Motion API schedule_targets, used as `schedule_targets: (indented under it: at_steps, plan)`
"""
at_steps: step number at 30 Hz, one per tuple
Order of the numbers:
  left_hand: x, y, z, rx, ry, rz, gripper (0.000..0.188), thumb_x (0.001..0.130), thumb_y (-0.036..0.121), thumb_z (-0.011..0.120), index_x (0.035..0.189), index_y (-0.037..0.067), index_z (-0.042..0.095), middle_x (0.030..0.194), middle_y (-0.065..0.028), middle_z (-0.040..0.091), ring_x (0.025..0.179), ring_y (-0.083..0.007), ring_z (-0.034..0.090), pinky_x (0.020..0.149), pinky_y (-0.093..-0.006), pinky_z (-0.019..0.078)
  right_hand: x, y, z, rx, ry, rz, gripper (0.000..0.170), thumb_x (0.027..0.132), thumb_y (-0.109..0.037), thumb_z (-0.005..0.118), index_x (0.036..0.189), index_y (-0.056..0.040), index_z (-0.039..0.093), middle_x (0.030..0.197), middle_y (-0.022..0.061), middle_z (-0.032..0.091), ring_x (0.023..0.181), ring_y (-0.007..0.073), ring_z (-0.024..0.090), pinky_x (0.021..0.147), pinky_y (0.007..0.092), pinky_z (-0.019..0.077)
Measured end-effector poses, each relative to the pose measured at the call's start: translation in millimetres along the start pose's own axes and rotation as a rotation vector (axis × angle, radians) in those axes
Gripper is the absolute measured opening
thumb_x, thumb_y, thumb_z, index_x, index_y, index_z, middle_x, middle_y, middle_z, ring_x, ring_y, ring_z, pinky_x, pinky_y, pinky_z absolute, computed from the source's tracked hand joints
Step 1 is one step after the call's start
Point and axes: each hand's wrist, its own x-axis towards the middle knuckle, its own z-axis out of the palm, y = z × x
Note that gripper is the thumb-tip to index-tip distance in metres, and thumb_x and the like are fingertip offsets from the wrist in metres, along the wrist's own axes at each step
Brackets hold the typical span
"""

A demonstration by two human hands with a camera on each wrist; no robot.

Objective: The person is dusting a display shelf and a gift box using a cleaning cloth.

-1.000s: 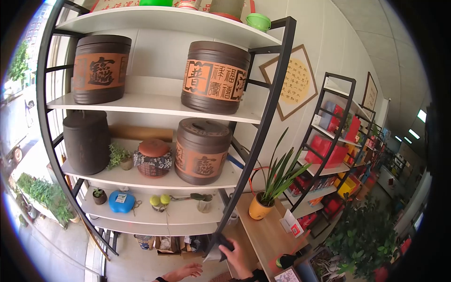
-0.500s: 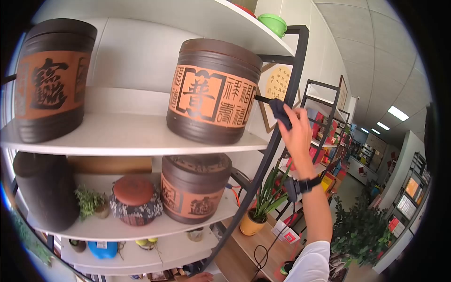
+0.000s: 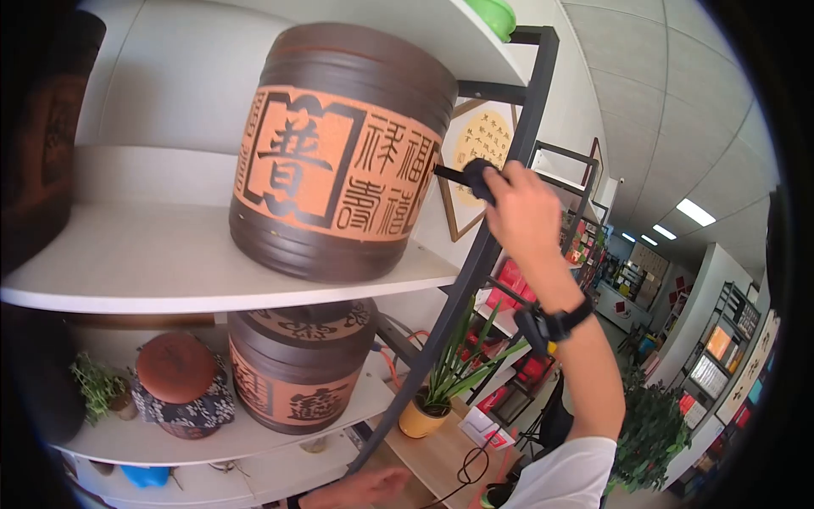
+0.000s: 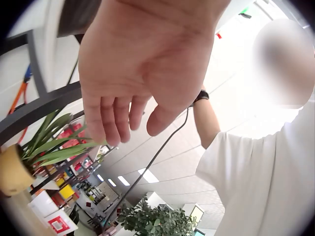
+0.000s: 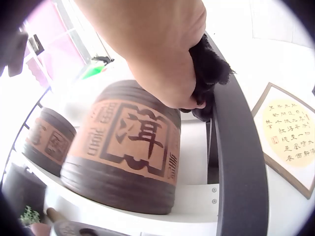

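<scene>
My right hand (image 3: 524,212) grips a bunched black cloth (image 3: 480,180) at the shelf's black metal post (image 3: 536,102). In the right wrist view the cloth (image 5: 209,69) lies against the post, partly hidden behind the hand. A large dark brown lidded jar (image 3: 339,254) with orange bands of characters stands on the white shelf (image 3: 127,254) just left of the cloth. Low in the head view is my left hand (image 3: 360,489), below the shelves. The left wrist view shows that hand (image 4: 142,64) holding nothing, its fingers loosely extended.
One shelf down stand another brown jar (image 3: 297,373), a cloth-wrapped pot (image 3: 178,377) and a small plant (image 3: 97,386). A yellow potted plant (image 3: 421,416) sits on a wooden table to the right. Behind the post hangs a framed calligraphy (image 3: 483,140).
My right hand, with the black cloth, has risen from low by the table to the upper part of the post. The view has tilted up and come closer to the upper jar.
</scene>
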Motion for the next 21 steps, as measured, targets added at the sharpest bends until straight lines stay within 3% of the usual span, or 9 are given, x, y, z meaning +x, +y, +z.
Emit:
schedule_targets:
  at_steps: [3, 7, 8, 9, 10, 13, 16, 20, 21]
  plan:
    - [51.6, 81.2, -12.8, 0.273, 0.143, 0.11, 0.042, 0.093, 0.017, 0.058, 0.13, 0.002, 0.044, 0.113, -0.0123, 0.058, 0.1, -0.0247, 0.059, 0.091, -0.0341, 0.0463, -22.9, 5.1, -15.1, 0.091, 0.001, 0.001, 0.029, 0.066, -0.007, 0.067, 0.095, -0.0078, 0.066, 0.088, 0.0053, 0.056, 0.08, 0.0231, 0.059, 0.065, 0.0357, 0.0502]
    - [125.5, 127.8, -33.4, 0.573, 0.413, 0.34, 0.055, 0.083, 0.01, 0.062, 0.132, -0.003, 0.039, 0.131, -0.0226, 0.044, 0.121, -0.0389, 0.043, 0.102, -0.044, 0.0362, -9.9, 7.2, 2.4, 0.047, 0.086, -0.028, 0.026, 0.066, -0.007, 0.066, 0.092, -0.0081, 0.066, 0.086, 0.0049, 0.055, 0.078, 0.023, 0.058, 0.064, 0.0353, 0.0506]
    - [139.0, 128.9, -38.6, 0.614, 0.5, 0.375, 0.057, 0.082, 0.009, 0.063, 0.132, -0.004, 0.038, 0.132, -0.0232, 0.043, 0.12, -0.0397, 0.042, 0.102, -0.0445, 0.0355, -2.2, 4.4, 10.3, 0.023, 0.11, -0.049, 0.025, 0.066, -0.008, 0.066, 0.091, -0.008, 0.066, 0.085, 0.0049, 0.055, 0.078, 0.0228, 0.058, 0.063, 0.0351, 0.0505]
    - [152.6, 127.9, -42.3, 0.651, 0.59, 0.413, 0.059, 0.081, 0.008, 0.063, 0.132, -0.005, 0.037, 0.132, -0.0239, 0.042, 0.119, -0.0406, 0.042, 0.103, -0.045, 0.0347, 3.8, 2.5, 17.8, 0.011, 0.031, -0.037, 0.041, 0.062, -0.01, 0.076, 0.102, -0.0093, 0.067, 0.088, 0.0047, 0.055, 0.084, 0.0231, 0.057, 0.069, 0.0358, 0.0509]
    - [164.3, 126.9, -44.8, 0.685, 0.681, 0.448, 0.061, 0.08, 0.007, 0.064, 0.132, -0.006, 0.036, 0.132, -0.0245, 0.041, 0.118, -0.0415, 0.041, 0.103, -0.0455, 0.034, 9.8, 0.2, 27.1, 0.006, 0.154, -0.107, 0.01, 0.07, -0.009, 0.062, 0.079, -0.0072, 0.065, 0.079, 0.005, 0.055, 0.077, 0.0219, 0.059, 0.063, 0.0343, 0.0493]
    - [185.4, 121.9, -59.1, 0.727, 0.839, 0.422, 0.064, 0.08, 0.007, 0.065, 0.133, -0.007, 0.033, 0.133, -0.0258, 0.039, 0.118, -0.0436, 0.041, 0.103, -0.0466, 0.0328, 15.6, 0.3, 40.0, -0.053, 0.074, -0.167, 0.008, 0.068, -0.009, 0.063, 0.075, -0.0076, 0.065, 0.078, 0.0051, 0.056, 0.078, 0.0214, 0.059, 0.064, 0.0346, 0.049]
    - [197.8, 109.6, -67.4, 0.746, 0.833, 0.38, 0.07, 0.078, 0.006, 0.067, 0.136, -0.007, 0.03, 0.135, -0.0282, 0.037, 0.123, -0.0435, 0.038, 0.104, -0.0469, 0.0327, 14.7, 4.6, 24.6, -0.079, 0.011, -0.197, 0.007, 0.067, -0.008, 0.065, 0.074, -0.0079, 0.065, 0.078, 0.0053, 0.057, 0.078, 0.0211, 0.06, 0.064, 0.0347, 0.0491]
    - [219.5, 96.4, -70.2, 0.583, 0.809, 0.303, 0.066, 0.083, 0.01, 0.065, 0.136, -0.006, 0.029, 0.126, -0.0287, 0.048, 0.114, -0.0436, 0.05, 0.095, -0.0457, 0.0419, 14.4, 26.4, 2.3, -0.055, 0.009, -0.176, 0.008, 0.066, -0.009, 0.066, 0.074, -0.0082, 0.065, 0.08, 0.0052, 0.058, 0.079, 0.0214, 0.06, 0.065, 0.0341, 0.0493]
    - [221.9, 96.6, -70.4, 0.558, 0.85, 0.289, 0.059, 0.087, 0.012, 0.063, 0.134, -0.004, 0.031, 0.11, -0.0286, 0.058, 0.098, -0.0451, 0.059, 0.08, -0.0462, 0.049, 14.8, 27.1, 6.2, -0.059, 0.035, -0.203, 0.008, 0.066, -0.009, 0.066, 0.074, -0.0083, 0.065, 0.08, 0.0051, 0.059, 0.079, 0.0215, 0.06, 0.065, 0.0341, 0.0492]
